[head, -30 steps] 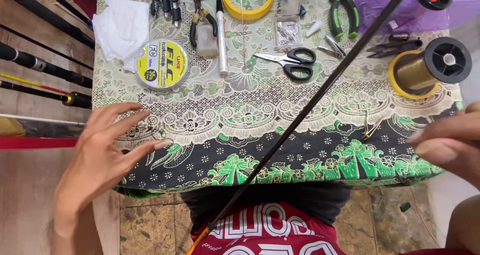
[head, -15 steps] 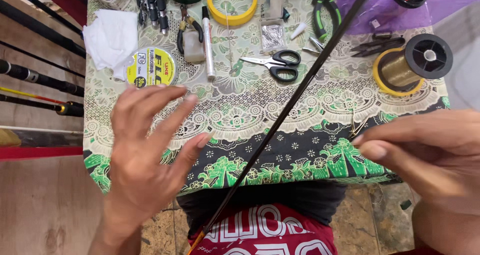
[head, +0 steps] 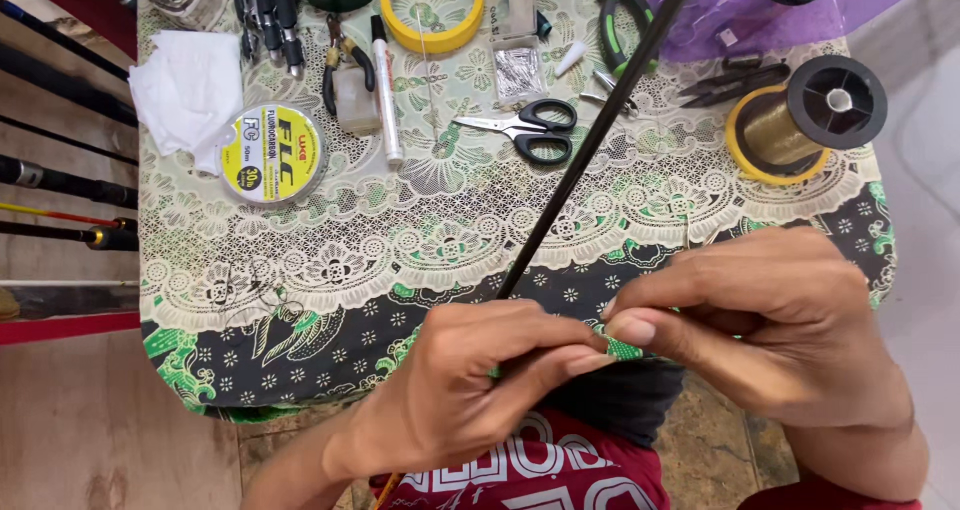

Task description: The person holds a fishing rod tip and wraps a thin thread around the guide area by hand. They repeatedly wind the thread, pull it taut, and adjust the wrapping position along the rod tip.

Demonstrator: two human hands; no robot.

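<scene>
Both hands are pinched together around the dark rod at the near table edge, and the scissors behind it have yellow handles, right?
Not quite. The scissors have black handles, not yellow; the yellow thing nearby is the tape roll. The head view shows it. The rest stands: left hand and right hand meet at the dark rod by the near table edge.

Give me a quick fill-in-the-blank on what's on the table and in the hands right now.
1. Both hands, the left hand and the right hand, meet at the thin black ____.
2. The scissors have ____ handles.
3. The tape ring at the table's far edge is ____.
4. The white marker lies ____ of the scissors.

Missing words: rod; black; yellow; left
</scene>
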